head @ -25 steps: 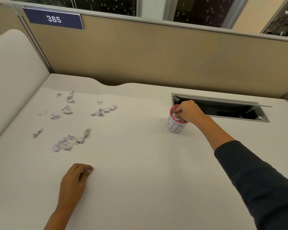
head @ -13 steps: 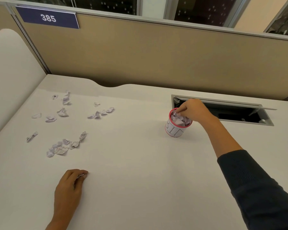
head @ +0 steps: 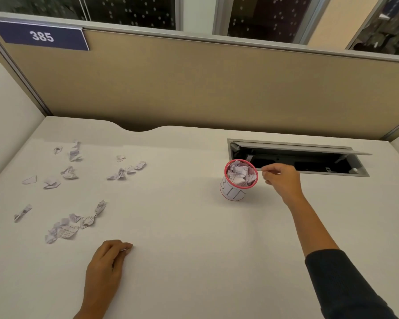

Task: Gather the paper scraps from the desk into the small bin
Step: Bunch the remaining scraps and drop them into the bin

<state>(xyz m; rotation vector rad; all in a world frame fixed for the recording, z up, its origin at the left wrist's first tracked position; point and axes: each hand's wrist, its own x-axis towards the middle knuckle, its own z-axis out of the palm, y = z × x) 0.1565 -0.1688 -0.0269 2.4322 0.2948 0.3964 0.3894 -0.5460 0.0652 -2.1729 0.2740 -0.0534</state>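
The white desk [head: 194, 226] carries scattered paper scraps [head: 65, 229] at left and the small bin [head: 234, 192] at right.

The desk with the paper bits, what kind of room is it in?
Most likely an office cubicle: a tan divider panel behind the white desk, a number sign "385", and a cable hatch.

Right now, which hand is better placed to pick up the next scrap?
Left. The left hand rests on the desk just below the nearest scraps; the right hand hovers beside the small bin, across the desk.
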